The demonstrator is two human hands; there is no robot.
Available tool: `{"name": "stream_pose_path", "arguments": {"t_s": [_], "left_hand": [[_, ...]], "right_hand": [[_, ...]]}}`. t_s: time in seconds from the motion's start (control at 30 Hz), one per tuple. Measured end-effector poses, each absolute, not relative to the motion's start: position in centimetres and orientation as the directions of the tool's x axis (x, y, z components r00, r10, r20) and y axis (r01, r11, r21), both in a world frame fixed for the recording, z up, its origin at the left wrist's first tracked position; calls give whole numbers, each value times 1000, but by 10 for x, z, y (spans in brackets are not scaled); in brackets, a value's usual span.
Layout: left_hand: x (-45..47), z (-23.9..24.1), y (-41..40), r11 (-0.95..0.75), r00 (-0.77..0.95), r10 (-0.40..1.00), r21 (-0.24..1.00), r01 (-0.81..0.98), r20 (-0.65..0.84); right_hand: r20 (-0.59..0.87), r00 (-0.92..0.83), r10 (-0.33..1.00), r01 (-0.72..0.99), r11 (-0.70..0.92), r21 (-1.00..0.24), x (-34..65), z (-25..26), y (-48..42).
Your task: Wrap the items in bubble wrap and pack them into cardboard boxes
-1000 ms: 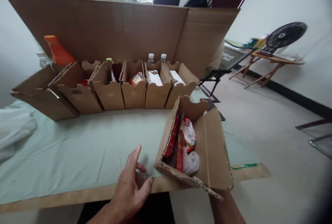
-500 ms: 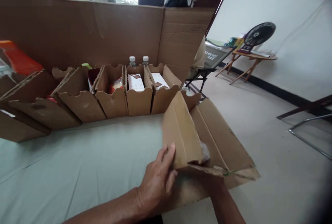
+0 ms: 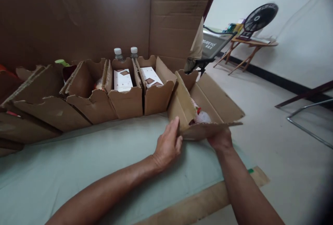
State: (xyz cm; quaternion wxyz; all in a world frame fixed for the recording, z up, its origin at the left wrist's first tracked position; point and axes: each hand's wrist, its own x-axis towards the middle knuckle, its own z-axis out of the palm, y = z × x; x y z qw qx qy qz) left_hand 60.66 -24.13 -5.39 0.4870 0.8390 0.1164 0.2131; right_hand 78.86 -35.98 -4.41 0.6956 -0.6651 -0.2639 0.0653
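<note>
An open cardboard box with red and white snack packets inside stands at the right end of a row of similar boxes. My left hand presses against its near left corner, fingers together on the cardboard. Under the box's near front edge is my right hand, gripping it, with the fingers hidden beneath the flap.
A row of cardboard boxes holds white cartons, two capped bottles and packets, on a pale green table cloth. A tall cardboard sheet stands behind. A black fan and folding table are at right.
The box has been pushed away across the table to the end of the row. Both hands moved forward with it, and the view dropped closer to the table.
</note>
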Motion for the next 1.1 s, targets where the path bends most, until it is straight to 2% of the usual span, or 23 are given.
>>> {"name": "stream_pose_path", "arguments": {"t_s": [0.1,0.23,0.4,0.6,0.93,1.1], "left_hand": [[609,-56,-241,-490,890,371,870,-55,266],[558,-69,-241,-648,952,177,757,-80,252],[470,-77,-228,-813,985,62,580,-44,161],[439,-76,-226,-885,985,-2,457,-83,174],[442,-71,-228,-864,993,30,502,-33,116],[443,-71,-226,-845,998,16,534,-22,67]], "right_hand": [[215,872,440,136,205,-969,800,-38,-358],[105,817,567,-19,208,-978,792,-40,-386],[90,779,621,127,-15,-992,792,-43,-385],[39,792,609,105,-72,-992,835,-31,-342],[102,837,538,186,-104,-977,849,-30,-276],[141,898,418,246,-209,-946,840,-28,-279]]}}
